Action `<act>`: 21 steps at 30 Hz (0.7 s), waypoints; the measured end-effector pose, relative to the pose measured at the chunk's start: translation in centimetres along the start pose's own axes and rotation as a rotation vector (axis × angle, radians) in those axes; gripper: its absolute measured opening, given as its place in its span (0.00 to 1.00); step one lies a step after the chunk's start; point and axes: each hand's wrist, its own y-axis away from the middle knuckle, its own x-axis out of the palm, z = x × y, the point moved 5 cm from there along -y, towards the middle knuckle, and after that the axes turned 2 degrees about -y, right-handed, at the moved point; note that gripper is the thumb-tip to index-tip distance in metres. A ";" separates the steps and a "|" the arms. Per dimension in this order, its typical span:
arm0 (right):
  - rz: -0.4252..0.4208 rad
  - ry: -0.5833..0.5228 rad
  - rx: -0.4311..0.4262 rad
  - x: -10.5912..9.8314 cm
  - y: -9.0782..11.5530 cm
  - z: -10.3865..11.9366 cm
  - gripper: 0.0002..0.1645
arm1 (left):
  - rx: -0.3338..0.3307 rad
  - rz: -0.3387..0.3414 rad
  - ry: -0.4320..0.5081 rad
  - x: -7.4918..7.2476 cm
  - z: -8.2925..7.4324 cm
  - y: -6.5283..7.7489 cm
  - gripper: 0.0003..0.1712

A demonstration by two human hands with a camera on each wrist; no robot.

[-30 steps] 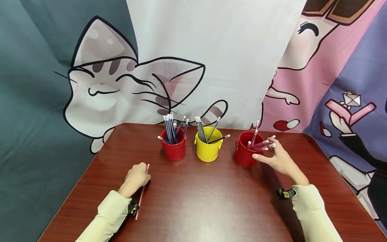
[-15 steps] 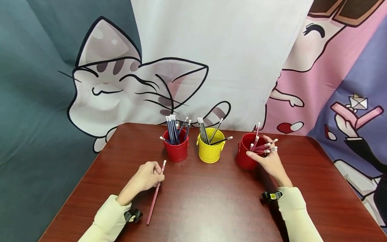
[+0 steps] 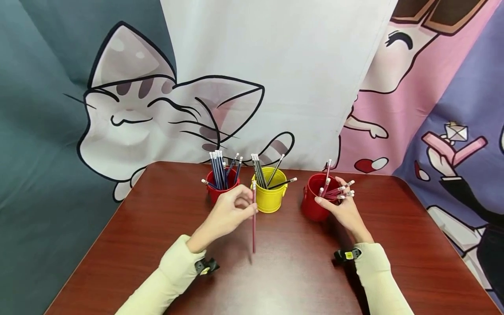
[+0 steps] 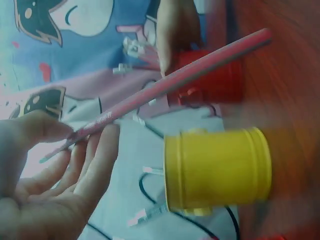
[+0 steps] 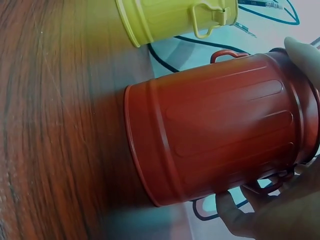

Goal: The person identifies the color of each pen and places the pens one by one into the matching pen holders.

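My left hand (image 3: 230,212) pinches a pink pencil (image 3: 253,234) between thumb and fingers. It hangs upright with its white eraser end on top, in front of the yellow bucket (image 3: 269,201). In the left wrist view the pencil (image 4: 170,80) runs out from the fingertips, its flat end away from the hand. On the right, my right hand (image 3: 348,214) grips a red bucket (image 3: 313,205) near its rim, thumb at the front and fingers at the far side. Several pink pencils (image 3: 327,186) lean in that bucket, eraser ends up. The right wrist view shows fingers by its side handle (image 5: 272,185).
Another red bucket (image 3: 214,196), holding several dark blue pencils (image 3: 218,168), stands at the back left, partly behind my left hand. Dark pencils (image 3: 260,173) stand in the yellow bucket. A printed cloth (image 3: 307,78) hangs behind the brown table (image 3: 299,271).
My left hand has lifted the pink pencil from the left of the table, carried it right and turned it upright. My right hand has closed in on the right red bucket and grips it.
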 end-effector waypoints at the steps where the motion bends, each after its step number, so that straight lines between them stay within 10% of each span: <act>1: 0.005 -0.005 0.004 0.1 0.0 0.0 0.51 | 0.023 -0.024 -0.004 0.4 -0.1 -0.6 0.08; 11: -0.009 -0.003 -0.029 -0.2 -0.1 -0.5 0.50 | 0.322 -0.212 -0.162 4.9 -2.5 -5.9 0.06; 21: 0.001 -0.021 -0.057 0.3 0.1 1.0 0.48 | 0.469 -0.337 -0.201 7.7 -4.5 -10.9 0.05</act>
